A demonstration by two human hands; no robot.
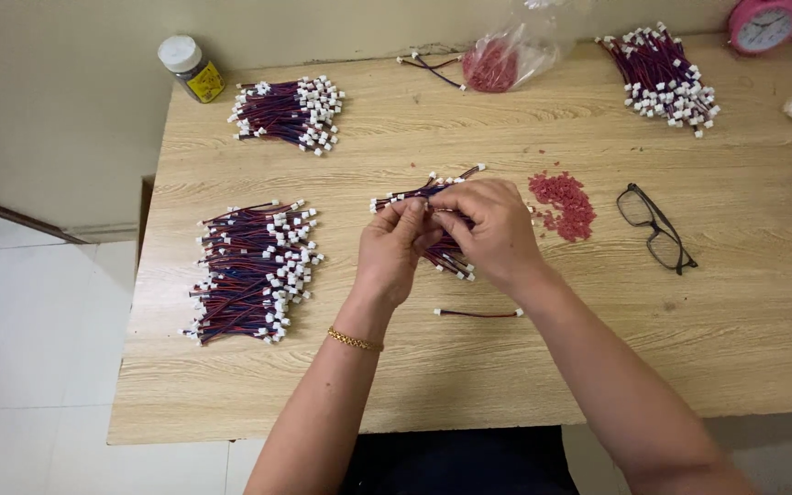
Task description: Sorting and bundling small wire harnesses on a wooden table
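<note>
At the middle of the wooden table (433, 367), your left hand (394, 246) and right hand (488, 231) meet, fingertips pressed close together around a small bunch of red-and-blue wires with white connectors (433, 188). Your left fingers pinch the wires near their upper ends; your right hand closes over the same bunch from the other side, with more connector ends poking out below your right palm. A gold bracelet (355, 340) sits on your left wrist.

Just below your hands, nearer to you, a single short wire (478, 313) lies flat on the table, apart from both hands. Right of your hands lies a loose scatter of small red pieces (563, 203), and beyond that, a pair of black-framed glasses (655, 228) rests open on the wood.

Left of your hands, a large heap of the same wires (251, 270) is stacked, well apart. Farther from you on that side sits a smaller heap (289, 113), and past it a small jar with a white lid (192, 68) by the wall. Straight beyond your hands, at the table's far edge, a clear plastic bag of red pieces (504, 57) lies. To its right is another wire heap (664, 78), then a pink clock (763, 25) at the corner.
</note>
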